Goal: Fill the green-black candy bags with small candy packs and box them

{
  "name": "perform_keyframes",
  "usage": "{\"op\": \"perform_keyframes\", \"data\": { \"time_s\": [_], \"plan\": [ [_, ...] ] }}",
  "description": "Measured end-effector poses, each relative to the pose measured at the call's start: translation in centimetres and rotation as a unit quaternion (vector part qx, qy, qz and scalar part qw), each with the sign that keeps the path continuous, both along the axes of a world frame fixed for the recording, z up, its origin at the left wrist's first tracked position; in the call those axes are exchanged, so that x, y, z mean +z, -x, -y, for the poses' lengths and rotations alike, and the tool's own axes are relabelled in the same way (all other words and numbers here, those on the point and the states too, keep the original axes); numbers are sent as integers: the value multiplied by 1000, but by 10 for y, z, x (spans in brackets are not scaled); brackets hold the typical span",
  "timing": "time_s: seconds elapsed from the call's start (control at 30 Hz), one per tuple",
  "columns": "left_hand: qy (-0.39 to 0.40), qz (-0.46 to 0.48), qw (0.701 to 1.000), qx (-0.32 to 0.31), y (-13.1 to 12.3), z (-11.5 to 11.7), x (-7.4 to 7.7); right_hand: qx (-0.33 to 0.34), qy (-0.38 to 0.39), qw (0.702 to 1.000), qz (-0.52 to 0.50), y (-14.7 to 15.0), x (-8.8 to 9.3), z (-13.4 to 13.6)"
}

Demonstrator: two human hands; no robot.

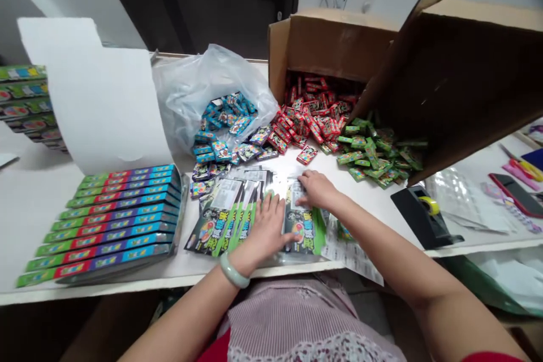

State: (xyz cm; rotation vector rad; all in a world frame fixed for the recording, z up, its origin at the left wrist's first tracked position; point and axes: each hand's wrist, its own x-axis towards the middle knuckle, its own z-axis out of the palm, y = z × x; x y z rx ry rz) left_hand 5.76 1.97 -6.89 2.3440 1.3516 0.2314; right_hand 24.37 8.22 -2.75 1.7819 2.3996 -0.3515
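Note:
My left hand (270,223) lies flat with its fingers spread over flat black-and-green printed packets. Several of these packets (229,220) lie overlapped like a fan to its left. Its thumb rests on a single packet (302,229) to the right. At the top of that packet is my right hand (319,189), its thumb and forefinger apart and touching the clear upper part. Under my right forearm lies a sheet of clear film with grey print (352,257), partly hidden.
Small blue boxes (231,116) spill from a clear plastic bag (178,90). Red boxes (314,116) spill from a cardboard carton (339,45), beside green ones (369,153). A row of colourful cartons (114,220) stands left. A tape dispenser (424,218) and phone (517,195) lie right.

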Motion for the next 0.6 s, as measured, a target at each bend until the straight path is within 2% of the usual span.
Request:
{"op": "perform_keyframes", "data": {
  "time_s": [0.2, 0.37, 0.5, 0.6],
  "plan": [
    [-12, -26, 999, 23, -2, 1, 2, 17, -8, 1000, -15, 3, -2, 0],
    [-58, -5, 998, 25, -5, -1, 3, -14, -14, 999, -37, 2, -8, -9],
    [-88, 61, 992, 61, -5, -15, -2, -53, -36, 996, -57, -5, -12, -14],
    [-31, 155, 982, 106, -7, -28, -3, -86, -59, 992, -73, -7, -17, -11]
  ]
}}
